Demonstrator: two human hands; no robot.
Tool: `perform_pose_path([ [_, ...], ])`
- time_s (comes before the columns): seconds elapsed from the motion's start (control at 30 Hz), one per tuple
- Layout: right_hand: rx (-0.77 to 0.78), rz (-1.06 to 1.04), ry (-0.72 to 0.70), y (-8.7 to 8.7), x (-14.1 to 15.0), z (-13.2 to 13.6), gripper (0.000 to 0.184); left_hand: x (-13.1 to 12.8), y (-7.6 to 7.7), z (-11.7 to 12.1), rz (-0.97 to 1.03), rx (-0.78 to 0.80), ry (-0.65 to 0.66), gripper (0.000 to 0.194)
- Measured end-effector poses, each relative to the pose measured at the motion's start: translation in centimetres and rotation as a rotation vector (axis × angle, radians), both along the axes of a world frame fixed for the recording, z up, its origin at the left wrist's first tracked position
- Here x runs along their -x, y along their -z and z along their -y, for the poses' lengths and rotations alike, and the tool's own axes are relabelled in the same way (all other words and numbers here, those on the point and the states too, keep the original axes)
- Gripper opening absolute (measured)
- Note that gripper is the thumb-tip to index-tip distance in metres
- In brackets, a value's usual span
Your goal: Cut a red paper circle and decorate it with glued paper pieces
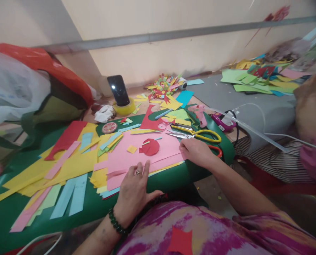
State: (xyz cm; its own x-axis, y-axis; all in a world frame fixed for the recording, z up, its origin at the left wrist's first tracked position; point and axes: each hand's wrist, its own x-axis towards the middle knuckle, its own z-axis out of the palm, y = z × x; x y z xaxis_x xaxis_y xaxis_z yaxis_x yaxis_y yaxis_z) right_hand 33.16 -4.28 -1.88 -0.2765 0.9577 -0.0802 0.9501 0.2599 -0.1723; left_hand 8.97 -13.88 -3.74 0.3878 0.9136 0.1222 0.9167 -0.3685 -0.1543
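Note:
My left hand (132, 186), with a ring and a dark green bead bracelet, rests on the front part of a pink paper sheet (123, 159), fingers stretched out and thumb apart. At the sheet's right end my right hand (196, 152) has its fingers closed on the edge of the pink paper, where a crease or strip runs along the front. A red paper circle (151, 147) and a small yellow paper piece (131, 149) lie on the sheet. Just beyond my right hand are scissors (208, 136) with yellow handles. An orange-red handle (216, 151) shows partly behind the hand.
Yellow paper sheets (72, 170) and coloured strips spread leftward over the green cover (158, 186). Behind stand a phone (118, 90), yellow tape roll (124, 107), pink glue gun (199, 114) and paper-flower pile (164, 86). A red scrap (180, 240) lies on my clothing. Another person's arm (309, 109) is at right.

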Motion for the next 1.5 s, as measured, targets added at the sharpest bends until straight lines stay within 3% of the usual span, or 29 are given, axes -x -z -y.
perform_pose_path([
  [0.23, -0.315, 0.052, -0.121, 2.3, -0.1, 0.7, 0.017, -0.1, 0.3, 0.1, 0.024, 0.002, -0.007, 0.099],
  [0.4, -0.455, 0.101, -0.198, 2.8, -0.1, 0.8, 0.018, -0.8, -0.4, -0.1, -0.004, 0.038, -0.025, 0.102],
  [0.53, -0.535, 0.09, -0.433, 2.3, -0.2, 0.5, 0.027, -1.4, -0.9, -0.3, -0.019, 0.064, -0.054, 0.098],
  [0.67, -0.561, 0.044, -0.651, 1.5, 0.6, 0.7, 0.031, -1.5, -0.8, -0.3, -0.031, 0.056, -0.057, 0.097],
  [0.87, -0.424, 0.069, -0.855, 1.2, 3.4, 1.3, 0.025, -1.5, -0.5, -0.2, -0.045, 0.075, -0.071, 0.096],
  [1.0, -0.424, 0.079, -0.877, 1.6, 3.5, 1.1, 0.022, -1.5, -0.4, -0.1, -0.006, 0.071, -0.079, 0.097],
  [1.17, -0.468, 0.071, -0.774, 1.9, 1.2, 1.2, 0.02, -1.5, -0.4, 0.0, -0.003, 0.056, -0.09, 0.096],
  [1.5, -0.546, 0.016, -0.652, 3.3, -2.2, 1.8, 0.032, -0.9, -0.3, 0.8, 0.007, 0.031, -0.125, 0.105],
])
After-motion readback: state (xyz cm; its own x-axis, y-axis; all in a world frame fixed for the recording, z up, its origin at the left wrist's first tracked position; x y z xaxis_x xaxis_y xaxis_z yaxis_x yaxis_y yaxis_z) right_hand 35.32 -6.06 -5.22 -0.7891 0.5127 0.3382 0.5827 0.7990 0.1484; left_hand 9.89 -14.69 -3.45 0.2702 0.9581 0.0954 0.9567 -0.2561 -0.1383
